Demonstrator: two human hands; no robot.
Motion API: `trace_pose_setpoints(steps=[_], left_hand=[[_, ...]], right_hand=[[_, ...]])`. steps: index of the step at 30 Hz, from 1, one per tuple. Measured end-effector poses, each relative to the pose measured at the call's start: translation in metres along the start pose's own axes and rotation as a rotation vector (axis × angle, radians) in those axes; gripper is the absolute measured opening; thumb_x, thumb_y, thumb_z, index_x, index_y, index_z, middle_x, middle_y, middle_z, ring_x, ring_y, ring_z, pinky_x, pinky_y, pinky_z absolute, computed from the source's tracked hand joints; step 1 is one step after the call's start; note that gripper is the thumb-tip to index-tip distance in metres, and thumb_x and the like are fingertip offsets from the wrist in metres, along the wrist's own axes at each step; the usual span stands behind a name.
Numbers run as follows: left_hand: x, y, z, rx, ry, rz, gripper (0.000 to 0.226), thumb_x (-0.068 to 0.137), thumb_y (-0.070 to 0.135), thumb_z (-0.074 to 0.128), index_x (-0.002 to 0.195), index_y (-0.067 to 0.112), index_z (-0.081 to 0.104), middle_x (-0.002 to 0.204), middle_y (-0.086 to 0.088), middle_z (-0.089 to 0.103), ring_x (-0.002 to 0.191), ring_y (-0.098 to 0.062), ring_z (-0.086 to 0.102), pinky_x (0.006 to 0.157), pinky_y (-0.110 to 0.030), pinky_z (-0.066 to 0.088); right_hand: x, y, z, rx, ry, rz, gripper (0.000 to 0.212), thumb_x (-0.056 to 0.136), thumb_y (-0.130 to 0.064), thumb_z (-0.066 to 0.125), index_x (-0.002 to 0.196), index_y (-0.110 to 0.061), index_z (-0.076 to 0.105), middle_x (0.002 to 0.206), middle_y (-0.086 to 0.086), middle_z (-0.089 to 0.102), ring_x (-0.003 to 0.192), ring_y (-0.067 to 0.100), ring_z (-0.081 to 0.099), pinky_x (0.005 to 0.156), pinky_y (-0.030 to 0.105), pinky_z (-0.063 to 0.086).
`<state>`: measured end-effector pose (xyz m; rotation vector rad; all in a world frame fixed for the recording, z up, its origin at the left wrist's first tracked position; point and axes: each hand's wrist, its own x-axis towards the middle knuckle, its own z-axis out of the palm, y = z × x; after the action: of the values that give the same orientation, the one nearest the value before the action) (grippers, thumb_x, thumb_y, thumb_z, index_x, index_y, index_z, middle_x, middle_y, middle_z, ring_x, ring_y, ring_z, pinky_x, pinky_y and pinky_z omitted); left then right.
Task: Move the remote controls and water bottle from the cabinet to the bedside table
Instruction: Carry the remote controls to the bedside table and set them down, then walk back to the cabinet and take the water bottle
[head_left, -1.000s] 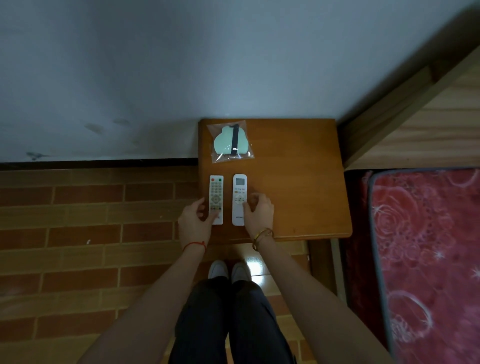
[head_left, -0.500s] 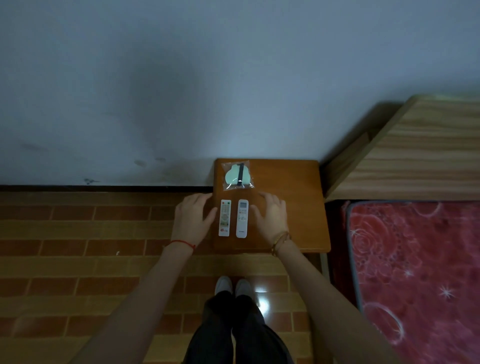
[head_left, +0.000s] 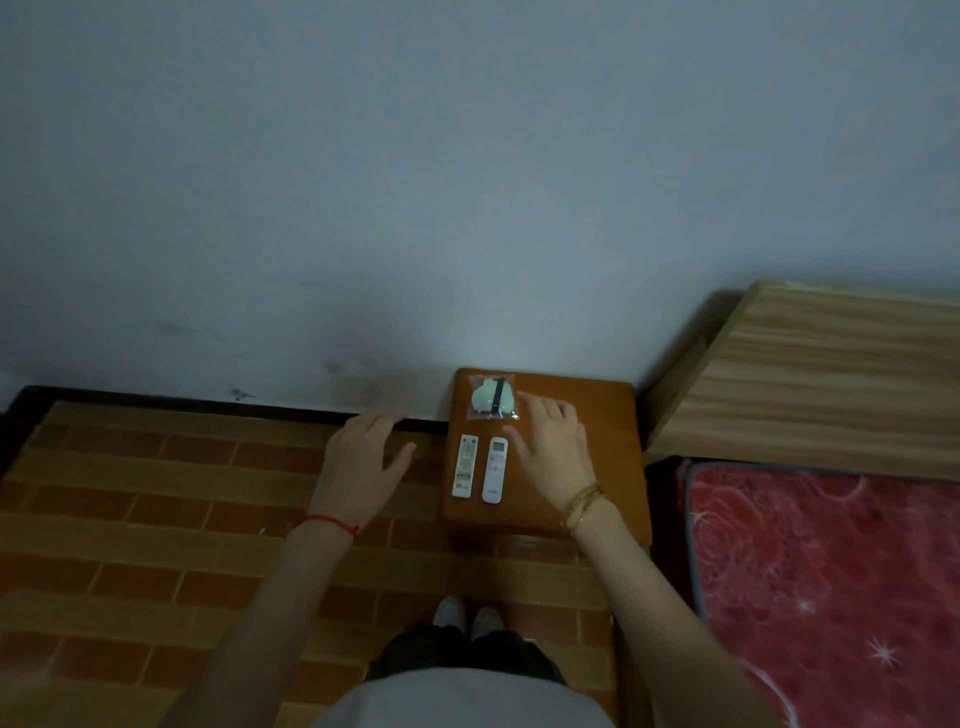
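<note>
Head cam looks down at a small wooden bedside table (head_left: 587, 499) set against a grey-white wall (head_left: 415, 182), with a wooden headboard (head_left: 831, 374) and a red patterned blanket (head_left: 841, 571) off to the right. Two remotes lie flat on the table's left half, side by side, long axes pointing toward the wall, near but not touching: the left remote (head_left: 465, 466) has coloured buttons and a red mark at its near end, the right remote (head_left: 495, 469) is plain white with a small display at its far end. Behind them, at the table's back left corner, sits a clear plastic bag (head_left: 492, 397) holding something mint green with a black strip across it. No water bottle in frame. Left hand (head_left: 363, 462) is open, fingers spread, palm down, over the brick-pattern floor (head_left: 156, 519) left of the table, holding nothing; red string on that wrist. Right hand (head_left: 550, 447) is open too, fingers spread, palm down, above the table just right of the white remote, fingertips near the bag's right edge; can't tell whether it touches the tabletop or the bag. Gold bracelets on that wrist. Neither hand grips a remote. Dark trousers and light shoes (head_left: 467, 616) visible at bottom centre.
</note>
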<state>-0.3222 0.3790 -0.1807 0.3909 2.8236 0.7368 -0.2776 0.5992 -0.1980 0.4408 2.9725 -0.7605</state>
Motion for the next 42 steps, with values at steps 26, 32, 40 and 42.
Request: trace_pose_setpoints(steps=[26, 32, 40, 42], left_hand=[[-0.244, -0.178, -0.131, -0.09, 0.517, -0.588, 0.046, 0.093, 0.034, 0.057, 0.137, 0.024, 0.05, 0.137, -0.003, 0.055, 0.13, -0.022, 0.045, 0.108, -0.048, 0.039], [-0.313, -0.246, -0.167, -0.072, 0.674, -0.791, 0.043, 0.092, 0.03, 0.058, 0.135, 0.026, 0.051, 0.132, -0.001, 0.057, 0.123, -0.022, 0.049, 0.102, -0.051, 0.043], [-0.398, -0.301, -0.204, -0.013, 0.819, -1.097, 0.043, 0.088, 0.024, 0.065, 0.13, 0.021, 0.056, 0.125, -0.005, 0.062, 0.117, -0.028, 0.054, 0.098, -0.052, 0.046], [-0.414, -0.31, -0.208, -0.011, 0.852, -1.176, 0.044, 0.088, 0.024, 0.065, 0.13, 0.021, 0.056, 0.125, -0.005, 0.062, 0.119, -0.028, 0.054, 0.098, -0.052, 0.046]], right_hand=[[-0.06, -0.289, 0.087, -0.06, -0.387, -0.734, 0.049, 0.1, -0.031, 0.048, 0.147, -0.02, 0.039, 0.146, 0.0, 0.047, 0.139, 0.024, 0.033, 0.115, 0.043, 0.032], [-0.093, -0.406, 0.159, -0.065, -0.537, -0.932, 0.044, 0.099, -0.037, 0.044, 0.138, -0.018, 0.047, 0.138, 0.001, 0.054, 0.136, 0.027, 0.038, 0.112, 0.046, 0.034], [-0.158, -0.537, 0.218, -0.053, -0.7, -1.263, 0.051, 0.1, -0.042, 0.042, 0.147, -0.023, 0.037, 0.147, 0.0, 0.046, 0.141, 0.023, 0.031, 0.116, 0.041, 0.03], [-0.173, -0.56, 0.229, -0.049, -0.753, -1.326, 0.052, 0.101, -0.043, 0.042, 0.148, -0.023, 0.036, 0.149, 0.0, 0.044, 0.142, 0.022, 0.029, 0.117, 0.039, 0.029]])
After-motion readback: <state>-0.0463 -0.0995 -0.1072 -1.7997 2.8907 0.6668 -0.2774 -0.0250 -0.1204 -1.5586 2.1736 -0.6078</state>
